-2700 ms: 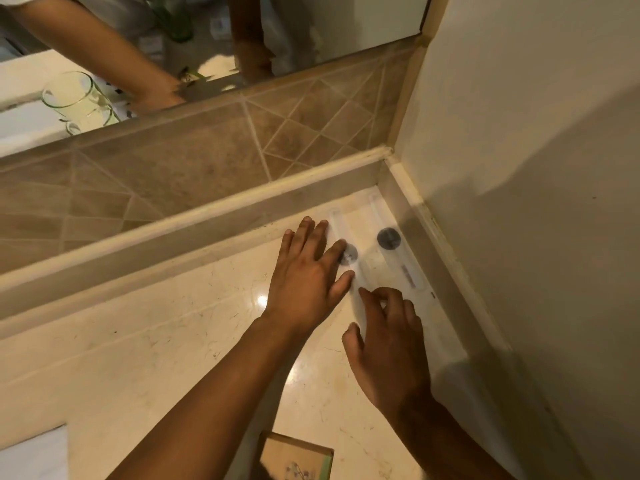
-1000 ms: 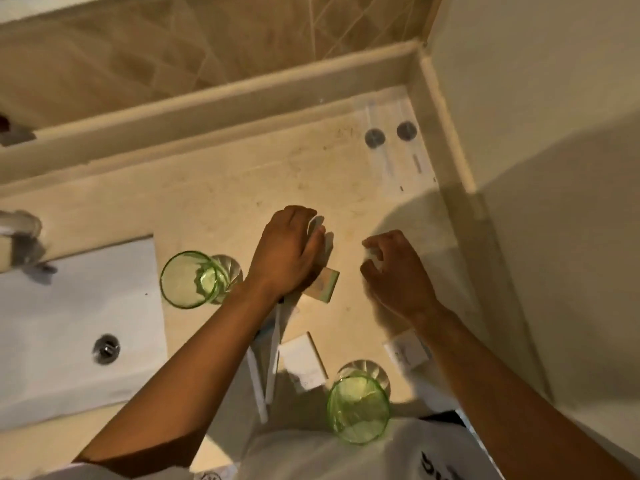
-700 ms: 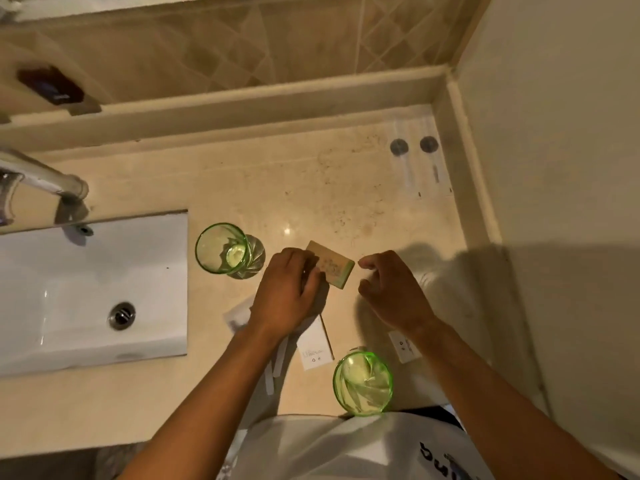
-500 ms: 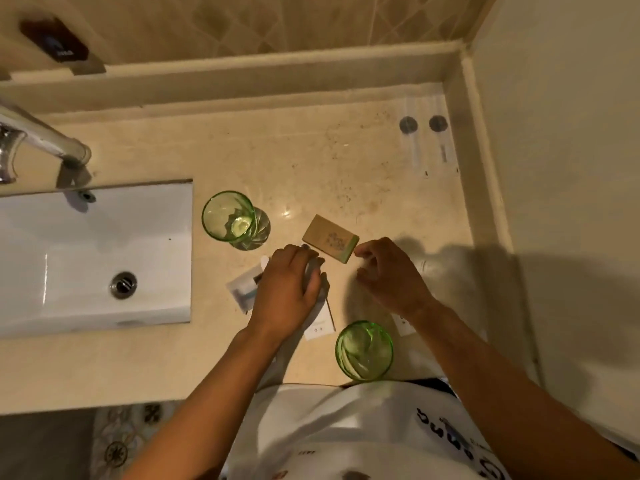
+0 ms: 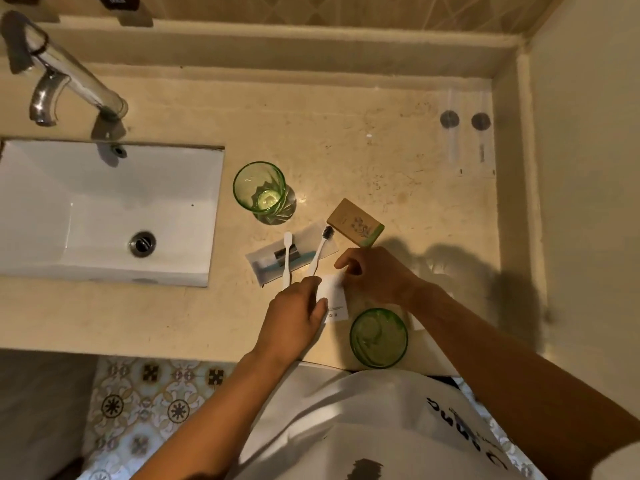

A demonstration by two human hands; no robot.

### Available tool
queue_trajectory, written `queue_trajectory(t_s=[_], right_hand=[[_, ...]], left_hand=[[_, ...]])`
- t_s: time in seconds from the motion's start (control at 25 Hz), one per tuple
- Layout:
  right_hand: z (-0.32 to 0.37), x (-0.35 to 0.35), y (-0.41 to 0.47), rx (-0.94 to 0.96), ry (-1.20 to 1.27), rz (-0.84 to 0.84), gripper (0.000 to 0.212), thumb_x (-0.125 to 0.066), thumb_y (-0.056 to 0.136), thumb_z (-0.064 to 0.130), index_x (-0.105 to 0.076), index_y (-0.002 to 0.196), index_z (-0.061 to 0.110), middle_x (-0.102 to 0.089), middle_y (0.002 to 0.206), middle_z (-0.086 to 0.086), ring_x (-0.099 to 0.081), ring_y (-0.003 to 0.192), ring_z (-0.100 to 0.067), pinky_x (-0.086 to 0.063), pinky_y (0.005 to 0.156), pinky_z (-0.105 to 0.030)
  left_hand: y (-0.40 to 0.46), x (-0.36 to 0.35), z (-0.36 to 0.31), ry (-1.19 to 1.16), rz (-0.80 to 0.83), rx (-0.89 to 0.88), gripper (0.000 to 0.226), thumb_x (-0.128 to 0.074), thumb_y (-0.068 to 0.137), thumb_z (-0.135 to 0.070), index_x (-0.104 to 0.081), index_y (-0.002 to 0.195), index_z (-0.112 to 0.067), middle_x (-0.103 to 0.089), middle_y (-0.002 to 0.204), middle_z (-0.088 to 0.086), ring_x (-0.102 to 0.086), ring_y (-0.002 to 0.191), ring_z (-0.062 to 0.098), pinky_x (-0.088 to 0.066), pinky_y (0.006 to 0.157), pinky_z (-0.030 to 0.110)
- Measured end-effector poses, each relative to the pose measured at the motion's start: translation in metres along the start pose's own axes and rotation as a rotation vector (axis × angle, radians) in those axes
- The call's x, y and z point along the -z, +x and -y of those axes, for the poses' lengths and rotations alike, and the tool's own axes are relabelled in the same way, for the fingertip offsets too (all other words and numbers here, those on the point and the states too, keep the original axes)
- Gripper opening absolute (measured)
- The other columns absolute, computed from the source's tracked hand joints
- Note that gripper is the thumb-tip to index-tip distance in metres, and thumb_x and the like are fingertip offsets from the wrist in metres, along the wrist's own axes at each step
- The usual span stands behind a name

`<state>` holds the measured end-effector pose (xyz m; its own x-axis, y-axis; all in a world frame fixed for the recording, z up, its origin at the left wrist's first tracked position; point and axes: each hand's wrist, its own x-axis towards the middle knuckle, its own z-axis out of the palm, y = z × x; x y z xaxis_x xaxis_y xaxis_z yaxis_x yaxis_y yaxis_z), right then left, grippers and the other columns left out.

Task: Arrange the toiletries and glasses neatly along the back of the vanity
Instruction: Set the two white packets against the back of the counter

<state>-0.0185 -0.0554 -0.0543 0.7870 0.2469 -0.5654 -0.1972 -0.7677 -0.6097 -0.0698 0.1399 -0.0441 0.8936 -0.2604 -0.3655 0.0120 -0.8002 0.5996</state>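
A white sachet [image 5: 335, 301] lies near the front of the beige vanity [image 5: 346, 140]. My left hand [image 5: 294, 317] pinches its left edge and my right hand [image 5: 375, 278] pinches its top corner. One green glass [image 5: 259, 192] stands beside the sink, another green glass [image 5: 378, 337] at the front edge under my right forearm. A tan soap box [image 5: 355, 221] lies just beyond my right hand. A white toothbrush [image 5: 286, 259] and a dark-bristled toothbrush [image 5: 320, 249] rest across a clear razor packet [image 5: 273, 261]. Two clear packets with dark caps [image 5: 464, 121] lie in the back right corner.
A white sink [image 5: 104, 209] with a chrome tap [image 5: 69, 74] fills the left. A raised ledge [image 5: 277, 46] runs along the back below the tiles, and a wall [image 5: 588, 168] closes the right side. Patterned floor shows below the front edge.
My left hand has left the soap box and drawn back to the white sachet. My right hand has come over to the same sachet. The toothbrushes and razor packet are now uncovered.
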Motion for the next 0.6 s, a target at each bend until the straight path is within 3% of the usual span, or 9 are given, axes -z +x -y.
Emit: queue_trajectory(t_s=[0.28,0.48,0.6], right_hand=[[-0.002,0.016,-0.01,0.034,0.228,-0.074,0.031,-0.067,0.091,0.023,-0.06,0.121,0.025,-0.061,0.095,0.016,-0.066,0.088,-0.006,-0.055,0.068,-0.015],[-0.007,0.036,-0.011,0.065,0.385,-0.272,0.047,-0.071,0.088,0.015,-0.056,0.132,0.023,-0.063,0.106,0.005,-0.065,0.092,-0.01,-0.056,0.076,-0.018],[-0.012,0.056,-0.002,0.025,0.48,-0.359,0.064,-0.075,0.086,0.016,-0.046,0.143,0.025,-0.06,0.116,0.003,-0.065,0.096,-0.013,-0.058,0.078,-0.019]], left_hand=[[0.009,0.006,-0.021,-0.25,-0.109,0.042,0.034,-0.068,0.093,-0.024,-0.063,0.126,-0.025,-0.064,0.09,-0.008,-0.061,0.084,0.01,-0.053,0.077,0.03],[0.035,0.014,-0.04,-0.302,-0.206,-0.017,0.039,-0.069,0.091,-0.026,-0.062,0.129,-0.024,-0.06,0.105,-0.007,-0.056,0.093,-0.007,-0.04,0.077,0.002],[0.068,0.016,-0.058,-0.266,-0.213,-0.06,0.04,-0.071,0.091,-0.021,-0.063,0.131,-0.018,-0.06,0.112,0.0,-0.055,0.09,-0.004,-0.038,0.079,0.0]])
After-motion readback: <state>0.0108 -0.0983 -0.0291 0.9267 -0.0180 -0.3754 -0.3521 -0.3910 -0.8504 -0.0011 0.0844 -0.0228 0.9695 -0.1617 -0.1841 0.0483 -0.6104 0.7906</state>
